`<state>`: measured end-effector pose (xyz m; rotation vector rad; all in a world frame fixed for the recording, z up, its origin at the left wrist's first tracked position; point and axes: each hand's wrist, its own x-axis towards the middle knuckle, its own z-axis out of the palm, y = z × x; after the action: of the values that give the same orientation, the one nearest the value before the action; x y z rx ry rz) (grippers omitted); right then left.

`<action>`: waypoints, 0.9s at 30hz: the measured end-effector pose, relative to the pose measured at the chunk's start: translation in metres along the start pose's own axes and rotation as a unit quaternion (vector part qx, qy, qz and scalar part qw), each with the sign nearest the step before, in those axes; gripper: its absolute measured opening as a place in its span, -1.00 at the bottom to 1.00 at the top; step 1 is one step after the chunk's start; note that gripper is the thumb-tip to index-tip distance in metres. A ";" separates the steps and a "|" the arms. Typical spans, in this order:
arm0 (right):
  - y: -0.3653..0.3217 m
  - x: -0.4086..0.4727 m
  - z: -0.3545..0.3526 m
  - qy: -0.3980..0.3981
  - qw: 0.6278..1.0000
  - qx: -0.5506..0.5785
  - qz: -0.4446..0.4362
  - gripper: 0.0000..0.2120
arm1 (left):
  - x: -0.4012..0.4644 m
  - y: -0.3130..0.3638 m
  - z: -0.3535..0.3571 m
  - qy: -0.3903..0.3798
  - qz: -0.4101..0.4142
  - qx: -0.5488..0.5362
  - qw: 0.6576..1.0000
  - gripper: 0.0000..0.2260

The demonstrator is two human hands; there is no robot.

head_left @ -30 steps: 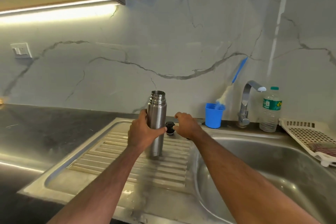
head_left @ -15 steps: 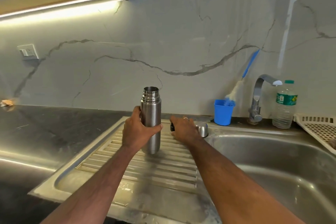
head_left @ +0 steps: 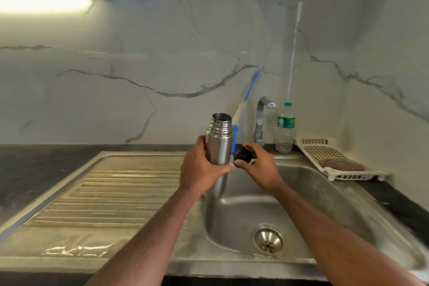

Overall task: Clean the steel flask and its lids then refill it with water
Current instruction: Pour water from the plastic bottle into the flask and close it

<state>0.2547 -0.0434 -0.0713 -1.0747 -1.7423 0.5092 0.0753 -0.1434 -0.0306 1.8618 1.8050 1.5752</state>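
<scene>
One steel flask (head_left: pixel 219 144) is held upright above the left edge of the sink basin (head_left: pixel 325 211), its threaded mouth open and uncapped. The left hand (head_left: pixel 200 170) grips it around the middle, fingers curled behind the body and thumb across the front. Just to the right of the flask, the right hand (head_left: pixel 260 167) pinches one small black lid (head_left: pixel 242 154) between thumb and fingertips; the lid sits close to the flask's side, and whether they touch cannot be told. No second lid can be made out.

Below the hands lies one steel sink with a single basin and one round drain (head_left: pixel 268 239) at its bottom. To the left runs one ribbed draining board (head_left: pixel 111 195), stained and dull. Behind the flask, one blue cup (head_left: pixel 235 134) is mostly hidden, and one bottle brush (head_left: pixel 249 90) with a blue handle leans out of it against the marble wall. One curved tap (head_left: pixel 261 121) stands at the back rim, and one clear plastic water bottle (head_left: pixel 285 129) with a green cap stands just beside it. At the right, one white perforated tray (head_left: pixel 313 148) rests on the sink's edge, holding one striped cloth (head_left: pixel 340 164). Dark tabletop (head_left: pixel 34 169) extends to the left.
</scene>
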 end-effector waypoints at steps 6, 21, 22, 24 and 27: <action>0.056 -0.033 -0.071 0.099 0.977 0.166 0.091 -0.63 | -0.024 0.016 0.074 -0.084 -0.009 -0.008 0.996 -0.37; 0.027 -0.024 -0.084 0.061 0.937 0.341 0.037 -0.59 | -0.028 -0.004 0.102 -0.181 0.022 0.142 0.973 -0.26; 0.025 -0.025 -0.083 0.052 0.942 0.331 0.034 -0.62 | -0.029 -0.003 0.101 -0.182 0.024 0.142 0.973 -0.26; 0.025 -0.028 -0.082 0.039 0.947 0.318 0.030 -0.64 | -0.029 -0.003 0.100 -0.182 0.026 0.144 0.972 -0.25; 0.025 -0.030 -0.081 0.021 0.956 0.292 0.024 -0.61 | -0.029 -0.003 0.099 -0.182 0.027 0.143 0.973 -0.24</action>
<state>0.3413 -0.0664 -0.0716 -0.6942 -1.3951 0.9536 0.1494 -0.1106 -0.0946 2.1632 1.8941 0.9377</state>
